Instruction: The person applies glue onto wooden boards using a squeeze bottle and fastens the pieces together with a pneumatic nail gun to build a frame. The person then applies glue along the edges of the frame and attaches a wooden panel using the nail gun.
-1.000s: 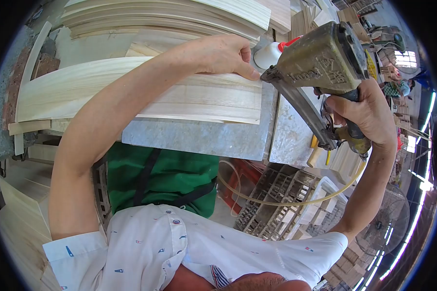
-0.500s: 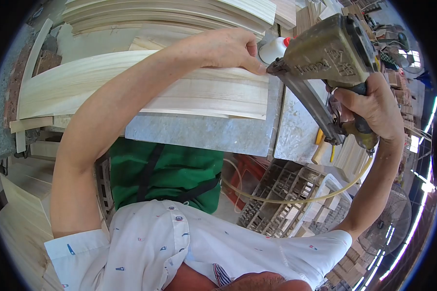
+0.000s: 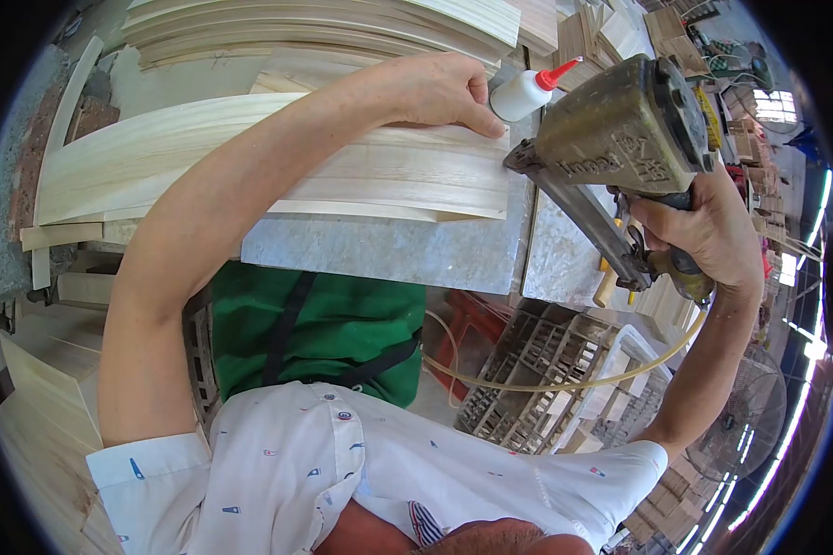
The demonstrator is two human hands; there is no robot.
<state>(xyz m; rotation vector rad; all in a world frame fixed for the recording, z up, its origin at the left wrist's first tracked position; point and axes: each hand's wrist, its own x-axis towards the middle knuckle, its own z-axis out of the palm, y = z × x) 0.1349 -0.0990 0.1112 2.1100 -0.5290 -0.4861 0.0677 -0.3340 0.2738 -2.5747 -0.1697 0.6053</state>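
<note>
My right hand (image 3: 713, 227) is wrapped round the handle of a nail gun (image 3: 615, 139). The gun's nose touches or nearly touches the right end of a long pale wooden board (image 3: 416, 176). At that board's far right corner is my left hand (image 3: 444, 92), its thumb along the edge and its fingers curled over and pressed on the wood. Its fingertips are partly hidden. A thin gap shows under the board's near edge, above the metal tabletop (image 3: 379, 250).
Stacked boards (image 3: 324, 32) lie behind. A white bottle with a red nozzle (image 3: 520, 95) stands beyond the board's corner. A yellowish hose (image 3: 565, 383) hangs from the gun over a plastic crate (image 3: 537, 370). A fan (image 3: 740, 416) stands at the right.
The nail gun and my right hand have dropped slightly toward me, with the nose lower along the board's end. More of the bottle's red nozzle shows. My left hand stays at the corner.
</note>
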